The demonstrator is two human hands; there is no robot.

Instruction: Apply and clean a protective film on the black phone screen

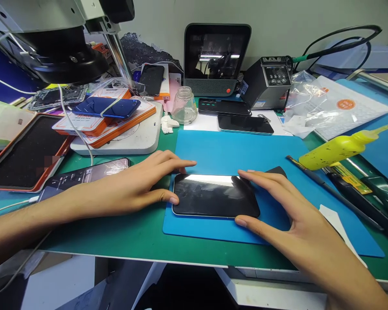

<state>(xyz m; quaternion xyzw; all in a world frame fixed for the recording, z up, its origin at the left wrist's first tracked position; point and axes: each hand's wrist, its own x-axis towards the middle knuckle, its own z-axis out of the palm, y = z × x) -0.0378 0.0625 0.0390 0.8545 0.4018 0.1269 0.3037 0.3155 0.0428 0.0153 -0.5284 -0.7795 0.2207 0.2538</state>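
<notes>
left hand (129,185) + right hand (287,219): spread fingers pinch phone (215,196) ends | between them: stiff, slick glass (fragile) | hold by edges

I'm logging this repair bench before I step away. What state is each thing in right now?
phone: flat on blue mat, screen up, dark
left hand: gripping phone's left end
right hand: gripping phone's right end
glass jar: upright, no lid
yellow bottle: lying on its side
monitor: dark, reflecting
</notes>
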